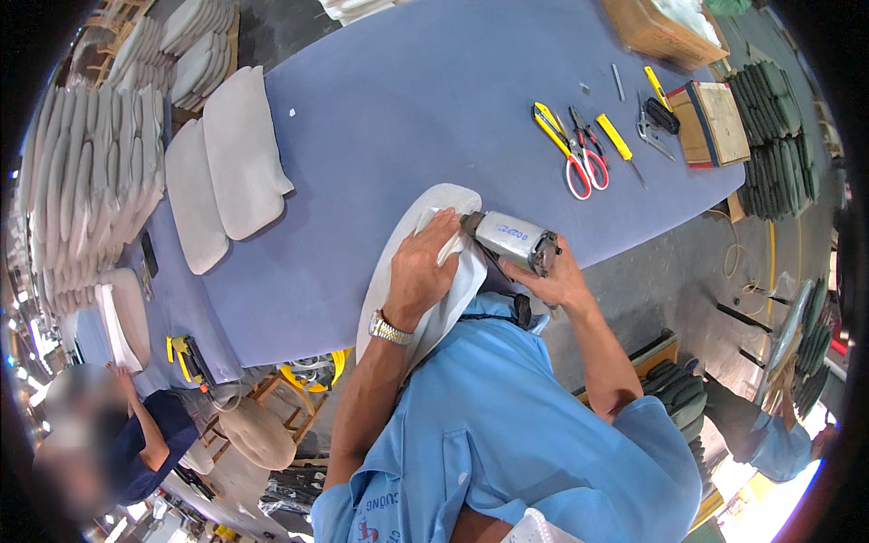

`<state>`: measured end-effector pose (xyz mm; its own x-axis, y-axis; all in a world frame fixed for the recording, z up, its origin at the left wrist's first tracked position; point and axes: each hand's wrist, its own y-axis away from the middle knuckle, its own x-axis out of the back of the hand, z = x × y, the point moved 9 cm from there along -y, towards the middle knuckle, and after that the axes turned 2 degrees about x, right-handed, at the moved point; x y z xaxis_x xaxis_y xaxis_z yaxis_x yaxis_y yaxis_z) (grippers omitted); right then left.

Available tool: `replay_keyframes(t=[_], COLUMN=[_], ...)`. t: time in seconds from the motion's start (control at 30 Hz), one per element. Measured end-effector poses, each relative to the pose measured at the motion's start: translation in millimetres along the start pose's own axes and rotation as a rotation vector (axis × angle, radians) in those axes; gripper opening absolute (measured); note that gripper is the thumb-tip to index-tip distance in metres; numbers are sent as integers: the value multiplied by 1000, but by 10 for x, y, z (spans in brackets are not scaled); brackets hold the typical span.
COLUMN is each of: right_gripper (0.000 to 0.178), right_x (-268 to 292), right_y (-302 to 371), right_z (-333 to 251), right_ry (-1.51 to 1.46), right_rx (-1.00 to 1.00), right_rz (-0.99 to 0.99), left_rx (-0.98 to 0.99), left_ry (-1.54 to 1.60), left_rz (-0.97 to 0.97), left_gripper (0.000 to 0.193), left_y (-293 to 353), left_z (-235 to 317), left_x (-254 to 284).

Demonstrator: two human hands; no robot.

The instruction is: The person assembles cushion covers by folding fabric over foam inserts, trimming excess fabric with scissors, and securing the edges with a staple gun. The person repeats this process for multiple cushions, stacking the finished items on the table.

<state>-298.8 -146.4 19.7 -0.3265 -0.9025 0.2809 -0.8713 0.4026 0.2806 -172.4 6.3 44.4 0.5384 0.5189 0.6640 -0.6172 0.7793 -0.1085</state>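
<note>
- Closest in, a light blue shirt [507,434] fills the lower middle, both bare forearms rising from it toward the counter [398,118].
- The left hand [421,271], a metal watch [389,328] on its wrist, lies flat with fingers spread and curled over the white fabric of a seat pad [425,262], pressing it down at the near edge of the counter.
- The right hand [557,276] is wrapped around the grip of a grey staple gun [511,240], fingers closed tight on it; the gun's nose sits against the pad, just right of the left hand's fingertips.
- The seat pad hangs partly over the counter's near edge, with a black hose [507,290] dropping from the gun just beside it.
- Further up the blue counter, right of the pad: red-handled scissors [584,163], a yellow utility knife [550,127] touching them, and a yellow-handled screwdriver [620,145] just beside.
- Beyond those, pliers [652,131] and a wooden block [715,122] near the counter's right end.
- Left of the pad, well apart, two grey cushions [226,167] lie side by side on the counter.
- Past the counter's left edge, rows of pale cushions [90,181] stand stacked on edge.
- Off the right end, dark green pads [774,136] are stacked on the floor.
- Lower left, another person in a dark shirt [149,443] stands by the counter, near a yellow tool [186,357].
</note>
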Motion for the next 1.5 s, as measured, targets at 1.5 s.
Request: replay_keyframes(t=[1.5], right_gripper=[55], right_x=[160], right_y=[48], right_z=[-113], right_ry=[-1], right_rx=[345], right_rz=[91], left_rx=[-73], left_ry=[-57], left_rz=[-227], left_gripper=[91], left_y=[-148], left_z=[-37], left_x=[-199])
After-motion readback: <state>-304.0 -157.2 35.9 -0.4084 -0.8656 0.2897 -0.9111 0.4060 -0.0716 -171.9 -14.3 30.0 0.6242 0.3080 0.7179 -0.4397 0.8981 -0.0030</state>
